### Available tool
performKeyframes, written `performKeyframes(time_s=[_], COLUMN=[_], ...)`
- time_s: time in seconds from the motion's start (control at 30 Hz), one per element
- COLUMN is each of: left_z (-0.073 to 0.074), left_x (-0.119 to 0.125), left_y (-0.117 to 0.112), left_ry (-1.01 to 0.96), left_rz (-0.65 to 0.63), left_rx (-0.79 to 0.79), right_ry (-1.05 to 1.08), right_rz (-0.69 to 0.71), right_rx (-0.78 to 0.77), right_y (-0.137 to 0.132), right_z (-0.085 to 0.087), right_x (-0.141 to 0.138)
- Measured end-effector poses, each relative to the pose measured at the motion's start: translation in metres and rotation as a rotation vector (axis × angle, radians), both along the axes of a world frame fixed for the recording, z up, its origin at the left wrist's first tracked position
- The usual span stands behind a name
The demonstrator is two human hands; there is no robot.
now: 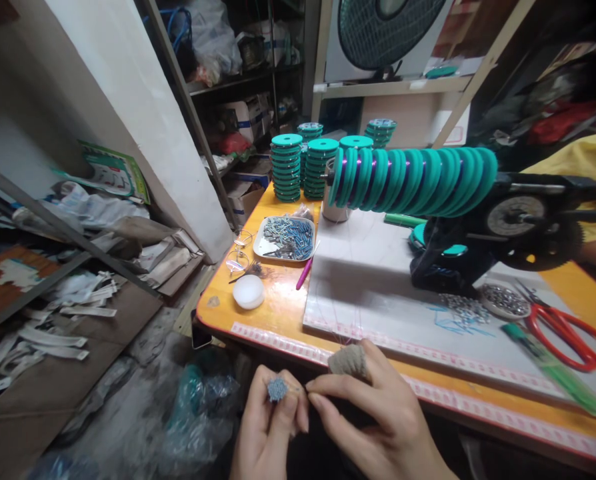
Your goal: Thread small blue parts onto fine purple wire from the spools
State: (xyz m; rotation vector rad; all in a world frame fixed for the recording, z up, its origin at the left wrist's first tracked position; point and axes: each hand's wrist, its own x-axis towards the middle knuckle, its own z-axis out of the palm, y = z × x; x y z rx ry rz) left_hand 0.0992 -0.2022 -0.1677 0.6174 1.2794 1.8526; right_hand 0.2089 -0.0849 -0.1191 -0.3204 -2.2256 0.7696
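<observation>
My left hand point(271, 430) is closed around a small blue-grey cluster point(277, 390) with a beaded-looking surface, low in front of the table. Close beside it, the thumb and index finger of my right hand point(385, 417) pinch together. Whatever lies between those fingertips is too small to make out. A grey wrap point(348, 361) covers one finger of the right hand. Several thin threads come down over the board edge just above my hands. On the table stands a white tray point(259, 250) of small blue and dark pieces, with a purple pen-like tool point(305, 273) beside it.
Green spools point(413, 177) fill the shaft of a black winding device point(448, 247); more spools point(287, 170) stand stacked behind. Red-handled scissors point(568, 337), a green cutter-like tool point(558, 373) and a dish of metal bits point(508, 301) lie right. A white cup point(249, 293) and glasses point(238, 260) sit left.
</observation>
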Motion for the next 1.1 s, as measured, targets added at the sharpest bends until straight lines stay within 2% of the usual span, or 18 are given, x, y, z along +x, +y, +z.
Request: performKeyframes(time_s=[0.33,0.8,0.87,1.0,1.1], left_z=[0.014,0.005,0.005,0.007,0.016], left_x=[0.005,0.007,0.011,0.014,0.002], left_y=[0.0,0.001,0.002,0.009,0.013], left_ry=[0.001,-0.041,-0.073,-0.223,-0.169], left_rz=[-0.028,-0.02,0.018,0.214,0.379], left_rx=[-0.214,-0.126,-0.113,-0.095,0.044], right_ry=[0.021,0.011,-0.019,-0.013,0.056], right_rz=[0.081,0.068,0.059,0.021,-0.049], right_rx=[-0.206,-0.176,-0.16,-0.03,0.092], right_y=[0.001,0.001,-0.001,-0.006,-0.006], right_z=[-0.008,-0.002,-0.002,-0.005,-0.003], right_x=[0.001,0.001,0.0,-0.004,-0.001])
